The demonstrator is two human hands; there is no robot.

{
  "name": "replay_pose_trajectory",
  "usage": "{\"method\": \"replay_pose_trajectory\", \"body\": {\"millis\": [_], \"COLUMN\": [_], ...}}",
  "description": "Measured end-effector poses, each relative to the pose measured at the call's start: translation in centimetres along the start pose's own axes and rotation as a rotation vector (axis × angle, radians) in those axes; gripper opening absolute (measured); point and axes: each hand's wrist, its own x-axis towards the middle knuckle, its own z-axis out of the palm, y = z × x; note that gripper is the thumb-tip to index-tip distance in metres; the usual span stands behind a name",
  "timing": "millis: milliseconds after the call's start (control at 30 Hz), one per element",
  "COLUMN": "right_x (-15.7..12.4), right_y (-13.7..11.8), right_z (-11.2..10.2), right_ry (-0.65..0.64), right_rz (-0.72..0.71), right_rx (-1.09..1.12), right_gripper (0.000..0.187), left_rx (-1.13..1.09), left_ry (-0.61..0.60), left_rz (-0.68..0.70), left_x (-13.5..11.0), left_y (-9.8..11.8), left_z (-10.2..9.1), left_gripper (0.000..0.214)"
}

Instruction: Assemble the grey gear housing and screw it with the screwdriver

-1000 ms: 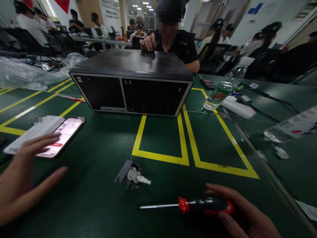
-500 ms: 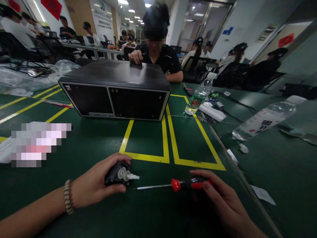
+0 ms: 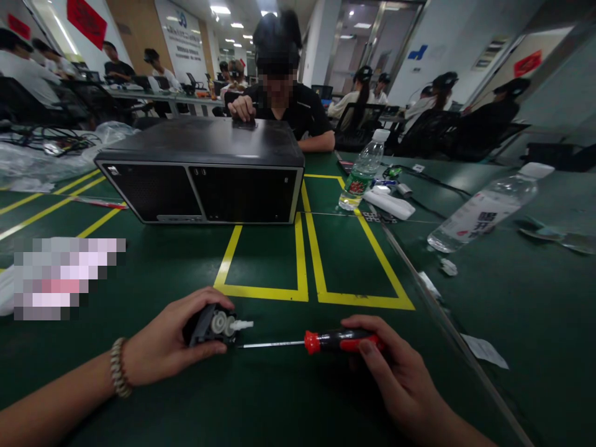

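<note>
In my left hand (image 3: 174,338) is a small dark gear assembly (image 3: 203,329), gripped between thumb and fingers. Its white gears and a pale shaft face right; part of its body is hidden by the hand. My right hand (image 3: 395,366) is closed around the handle of a red and black screwdriver (image 3: 333,341). The metal shank points left, nearly level, and its tip appears just beside the lower right of the gear assembly. Whether the tip touches it I cannot tell.
Ahead stands a large black case (image 3: 200,146), with a person (image 3: 284,105) behind it resting a hand on top. Two water bottles (image 3: 365,171) and a white object (image 3: 390,205) are at the right. Yellow tape (image 3: 261,292) marks the green table. Plastic wrap (image 3: 41,155) lies far left.
The whole view has shifted slightly, so the scene appears further left. Both hands keep their holds, with the screwdriver tip still close to the gear assembly.
</note>
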Motion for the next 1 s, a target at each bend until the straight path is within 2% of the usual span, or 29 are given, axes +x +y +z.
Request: {"method": "replay_pose_trajectory", "body": {"millis": [200, 367, 633, 1000], "right_x": [0.2, 0.0, -0.5, -0.1], "right_y": [-0.2, 0.0, 0.9, 0.1], "right_z": [0.2, 0.3, 0.3, 0.0], "right_ry": [-0.005, 0.023, 0.038, 0.006], "right_rz": [-0.005, -0.053, -0.054, -0.016], "right_rx": [-0.037, -0.129, -0.079, -0.085], "right_gripper": [0.027, 0.027, 0.026, 0.028], "left_rx": [-0.017, 0.031, 0.04, -0.009], "left_ry": [0.029, 0.032, 0.025, 0.019], "left_rz": [-0.024, 0.027, 0.046, -0.009], "left_x": [0.0, -0.4, -0.2, -0.6], "left_y": [0.5, -0.2, -0.7, -0.9], "left_z": [0.2, 0.3, 0.0, 0.5], "left_gripper": [0.047, 0.049, 0.051, 0.048]}}
